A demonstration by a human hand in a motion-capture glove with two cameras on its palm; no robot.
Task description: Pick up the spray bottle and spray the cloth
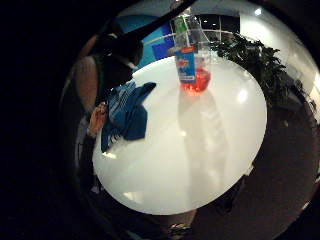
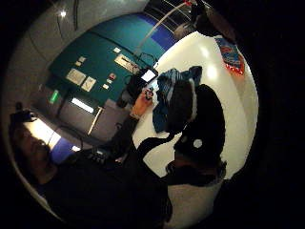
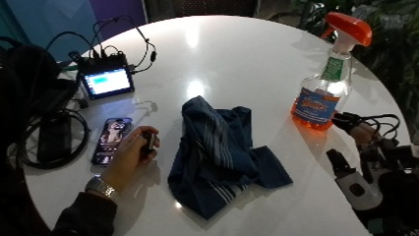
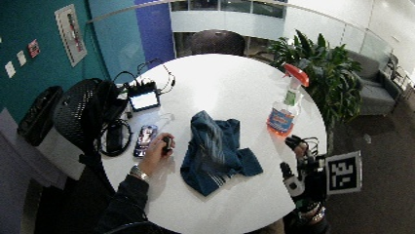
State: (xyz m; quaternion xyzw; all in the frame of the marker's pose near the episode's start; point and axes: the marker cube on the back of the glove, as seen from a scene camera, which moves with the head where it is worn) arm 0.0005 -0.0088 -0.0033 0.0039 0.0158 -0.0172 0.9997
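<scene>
A round white worktop (image 3: 262,59) holds everything. At its left edge sits a small screen (image 3: 108,81) with a lit blue face and black wires looped behind it. Just in front of the screen a phone (image 3: 112,140) lies flat. The bare left hand (image 3: 134,152) rests on the worktop beside the phone, with a watch (image 3: 102,187) on its wrist and a small dark thing pinched in its fingers.

In the middle lies the cloth (image 3: 219,157). It is dark blue with pale stripes, all crumpled and bunched up, with one corner spread out flat toward the right. Nothing touches it.

Further right the spray bottle (image 3: 327,86) stands upright near the worktop's edge. It has an orange trigger top, a clear body, a blue and orange label, and orange liquid low inside. It stands well apart from the cloth.

At the far right, the gloved right hand (image 3: 367,157) is near the bottle but not touching it. I cannot tell if its fingers are straight or curled. Green plants (image 4: 324,68) stand behind the worktop.
</scene>
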